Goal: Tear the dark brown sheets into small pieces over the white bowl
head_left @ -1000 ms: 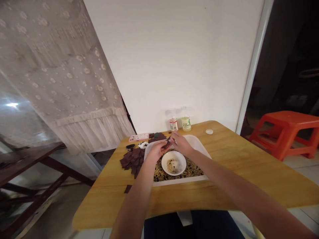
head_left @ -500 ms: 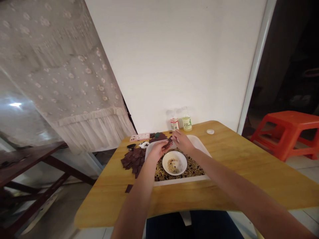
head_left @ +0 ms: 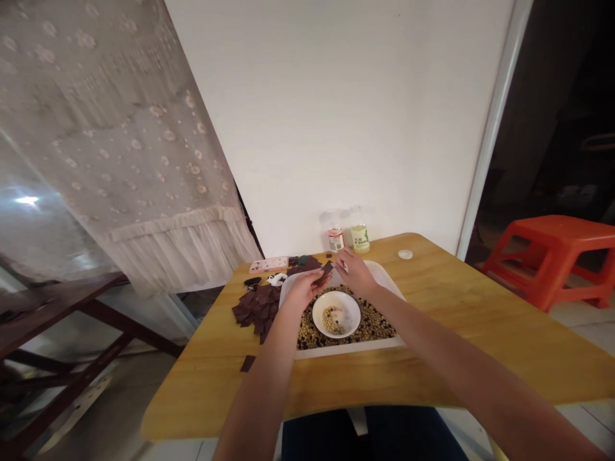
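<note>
Dozens of dark maroon square scraps heaped beside a white plastic tray, one more scrap pinched firmly in the left hand above the tray, the right hand with fingertips just beside it, their grip impossible to tell.

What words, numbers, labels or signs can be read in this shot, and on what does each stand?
"100", with a blurred character before it: on the label of the pale yellow bottle.
Too small to read: the red and white label on the clear bottle.
Too blurred to read: the marks on the pink flat case.
</note>
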The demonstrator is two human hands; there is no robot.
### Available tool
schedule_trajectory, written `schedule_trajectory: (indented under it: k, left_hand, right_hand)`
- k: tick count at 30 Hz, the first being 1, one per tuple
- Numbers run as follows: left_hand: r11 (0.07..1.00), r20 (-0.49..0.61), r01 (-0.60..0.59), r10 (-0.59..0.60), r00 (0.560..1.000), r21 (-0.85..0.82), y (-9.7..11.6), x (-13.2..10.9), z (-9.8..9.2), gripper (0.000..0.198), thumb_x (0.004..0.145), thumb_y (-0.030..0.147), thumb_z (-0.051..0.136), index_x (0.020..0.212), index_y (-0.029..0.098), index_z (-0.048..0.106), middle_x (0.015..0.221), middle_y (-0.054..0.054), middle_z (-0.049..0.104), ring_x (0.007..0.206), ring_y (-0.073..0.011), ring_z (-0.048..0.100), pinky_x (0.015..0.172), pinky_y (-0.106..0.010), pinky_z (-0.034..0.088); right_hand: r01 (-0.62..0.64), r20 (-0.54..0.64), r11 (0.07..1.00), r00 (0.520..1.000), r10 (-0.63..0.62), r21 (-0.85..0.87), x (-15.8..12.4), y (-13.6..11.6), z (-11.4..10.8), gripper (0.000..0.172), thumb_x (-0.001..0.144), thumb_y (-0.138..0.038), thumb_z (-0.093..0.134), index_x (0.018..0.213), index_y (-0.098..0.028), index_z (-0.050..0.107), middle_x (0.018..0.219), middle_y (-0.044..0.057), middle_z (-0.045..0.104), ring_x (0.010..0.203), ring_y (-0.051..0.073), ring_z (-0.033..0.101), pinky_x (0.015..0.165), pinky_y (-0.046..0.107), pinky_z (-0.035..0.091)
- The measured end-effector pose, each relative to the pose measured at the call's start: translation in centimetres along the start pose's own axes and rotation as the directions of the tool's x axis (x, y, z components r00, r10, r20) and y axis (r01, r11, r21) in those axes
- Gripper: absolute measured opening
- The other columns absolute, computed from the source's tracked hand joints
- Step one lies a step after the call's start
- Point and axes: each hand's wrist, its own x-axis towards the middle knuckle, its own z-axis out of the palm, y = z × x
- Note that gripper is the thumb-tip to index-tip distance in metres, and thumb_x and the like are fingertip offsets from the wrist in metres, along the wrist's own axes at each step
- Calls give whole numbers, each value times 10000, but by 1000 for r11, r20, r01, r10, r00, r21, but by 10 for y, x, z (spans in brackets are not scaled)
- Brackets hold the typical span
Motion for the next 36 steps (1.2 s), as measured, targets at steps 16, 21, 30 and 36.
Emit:
schedule_trajectory:
  k: [16,21,30,36]
  left_hand:
    - [1000,56,9,-10,998,24,-2,1,0,117,717,60,612,812,90,675,803,-109,688,735,-150,652,701,-233,513]
    - [1000,31,-4,3,1000,26,1,-2,2,116,741,61,578,809,86,669,768,-107,688,707,-145,652,696,-240,516]
    - [1000,6,-13,13,1000,15,2,-2,3,117,741,57,570,812,91,657,772,-103,691,710,-145,655,649,-218,520]
    - [1000,-14,-20,20,1000,12,2,-1,2,106,725,53,585,793,93,657,786,-102,693,740,-154,657,666,-228,525]
  right_hand:
    - [67,85,997,994,-70,32,-2,2,4,192,796,-108,394,649,-207,321,720,15,412,670,150,410,602,258,344]
    - [38,26,999,999,-38,-1,-2,0,3,203,805,-119,388,643,-210,307,707,13,401,651,149,400,591,259,334]
    - [37,25,999,999,-37,-2,-2,3,3,209,810,-127,392,645,-212,296,707,12,389,670,155,400,608,262,335]
    - [61,79,997,995,-64,35,-3,1,4,181,816,-119,385,670,-206,326,733,15,407,672,147,410,610,256,346]
